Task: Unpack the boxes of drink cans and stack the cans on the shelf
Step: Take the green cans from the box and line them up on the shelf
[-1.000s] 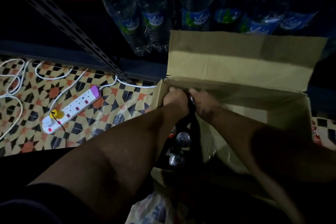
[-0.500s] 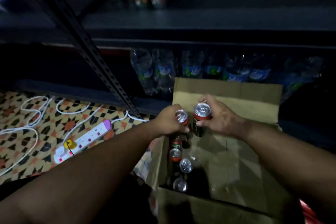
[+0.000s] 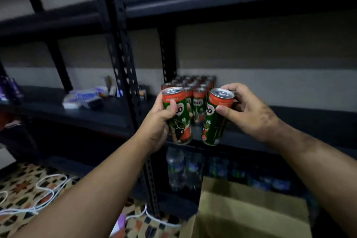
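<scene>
Both cans lifted from box [image 3: 251, 210] to shelf [image 3: 289, 114] height, left hand [image 3: 157, 121] grip wrapping left can [image 3: 178, 118], right hand [image 3: 245, 110] grip pinching right can [image 3: 215, 116]

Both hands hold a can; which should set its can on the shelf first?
Probably the left hand: its can sits right in front of the stacked cans, while the right hand's can is beside them.

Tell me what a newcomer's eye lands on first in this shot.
First, the two green-and-red drink cans held up mid-frame: the left hand grips one can, the right hand grips the other. Just behind them a block of matching cans stands on the dark metal shelf. Lower right, the open cardboard box sits on the floor.
</scene>
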